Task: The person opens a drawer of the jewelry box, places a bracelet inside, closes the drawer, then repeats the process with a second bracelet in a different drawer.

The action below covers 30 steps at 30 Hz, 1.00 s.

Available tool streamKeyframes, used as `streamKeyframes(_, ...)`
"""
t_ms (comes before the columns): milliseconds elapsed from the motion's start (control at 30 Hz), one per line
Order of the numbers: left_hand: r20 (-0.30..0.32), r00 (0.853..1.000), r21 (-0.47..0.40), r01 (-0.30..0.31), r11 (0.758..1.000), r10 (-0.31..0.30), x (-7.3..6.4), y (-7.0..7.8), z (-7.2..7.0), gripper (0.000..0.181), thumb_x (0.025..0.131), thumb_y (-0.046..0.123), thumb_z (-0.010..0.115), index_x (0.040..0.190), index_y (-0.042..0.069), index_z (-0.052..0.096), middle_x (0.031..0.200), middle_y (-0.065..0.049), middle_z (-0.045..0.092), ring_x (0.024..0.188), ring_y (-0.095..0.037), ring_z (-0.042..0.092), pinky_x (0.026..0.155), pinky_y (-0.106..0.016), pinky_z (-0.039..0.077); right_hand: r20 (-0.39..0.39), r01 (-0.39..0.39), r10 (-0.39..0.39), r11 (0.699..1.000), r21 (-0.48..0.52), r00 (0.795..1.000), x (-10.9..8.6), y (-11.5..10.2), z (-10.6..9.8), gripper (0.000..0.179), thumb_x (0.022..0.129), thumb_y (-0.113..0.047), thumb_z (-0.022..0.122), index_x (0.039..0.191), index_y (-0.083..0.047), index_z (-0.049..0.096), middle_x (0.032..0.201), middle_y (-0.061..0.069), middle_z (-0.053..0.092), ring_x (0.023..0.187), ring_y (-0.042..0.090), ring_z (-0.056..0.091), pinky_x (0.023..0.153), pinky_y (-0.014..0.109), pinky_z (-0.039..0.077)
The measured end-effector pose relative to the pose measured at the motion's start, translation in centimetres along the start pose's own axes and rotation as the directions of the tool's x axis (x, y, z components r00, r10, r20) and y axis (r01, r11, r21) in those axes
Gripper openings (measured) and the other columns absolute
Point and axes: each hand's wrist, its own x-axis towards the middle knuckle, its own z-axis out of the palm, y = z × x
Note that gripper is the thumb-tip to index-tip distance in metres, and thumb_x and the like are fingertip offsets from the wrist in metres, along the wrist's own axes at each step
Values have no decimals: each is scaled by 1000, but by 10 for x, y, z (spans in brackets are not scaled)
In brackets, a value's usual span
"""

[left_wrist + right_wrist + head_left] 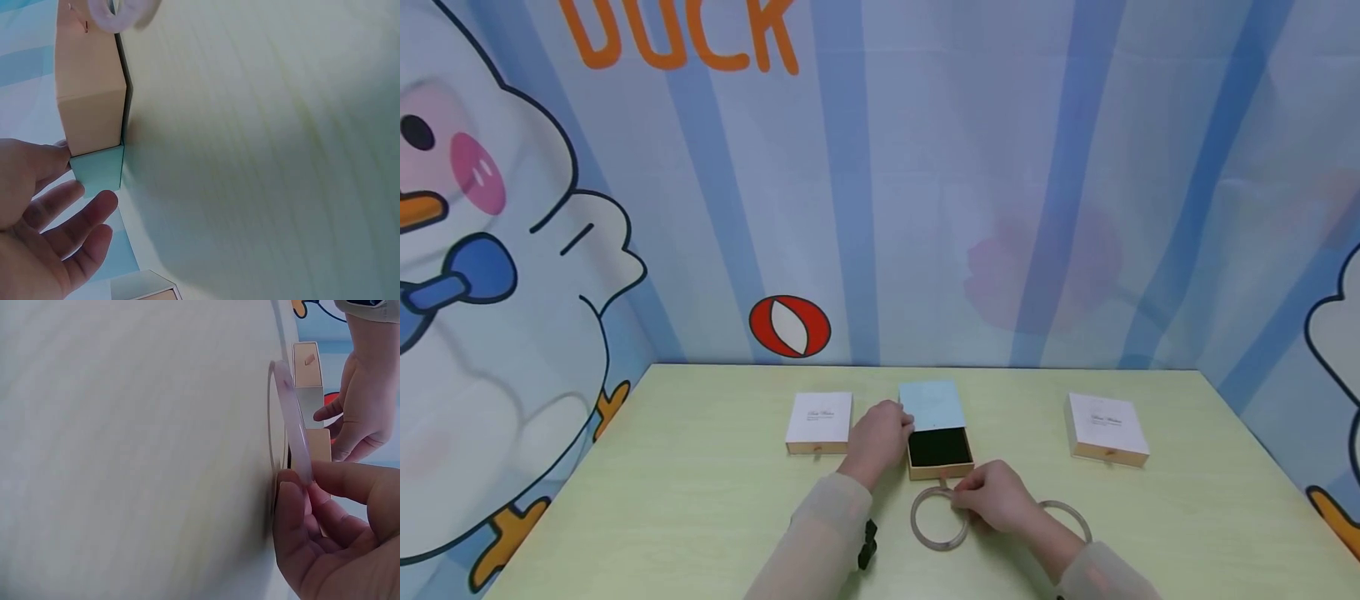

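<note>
A light blue drawer box (932, 406) stands at the middle of the table, its tan drawer (942, 472) slid out toward me and lined in black. My left hand (878, 437) holds the box's sleeve at the left side; in the left wrist view the thumb and index finger meet the box's edge while the other fingers spread loosely. In front of the drawer, my right hand (996, 497) pinches a pale pinkish bangle (292, 419) between thumb and fingers, tilted just above the table. A second bangle (1078, 518) lies to the right, partly hidden behind the right wrist.
One white box (820, 419) with small printed lettering stands left of the left hand. Another white box (1107, 425) sits farther right. The pale table (700, 500) ends at a blue striped backdrop (925, 208) with cartoon ducks.
</note>
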Motion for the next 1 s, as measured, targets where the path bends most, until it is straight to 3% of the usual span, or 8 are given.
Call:
streamKeyframes(333,4,1000,2,-20,1000,20,1,-1,-1,20,93,19,60,105,12,74,126,-5,63,113,-21,60,92,-38,52,42,-15,10,993,116,999,-1,6,-1,9,82,-8,70,86,-2,73,68,5,61,54,12,54,47,23,51)
streamKeyframes(667,0,1000,-13,-17,1000,17,-1,-2,0,23,93,19,60,111,12,72,128,-6,62,120,-24,57,97,-40,50,77,-46,31,976,214,997,-6,10,-2,14,83,-9,69,92,2,71,67,4,62,54,10,55,48,23,52)
streamKeyframes(1000,-9,1000,-14,-20,1000,19,-2,-1,0,23,93,19,61,112,12,71,128,-6,62,119,-24,57,96,-39,51,80,-39,21,973,229,997,-7,10,-2,14,84,-8,68,92,4,71,66,4,63,54,9,56,49,23,53)
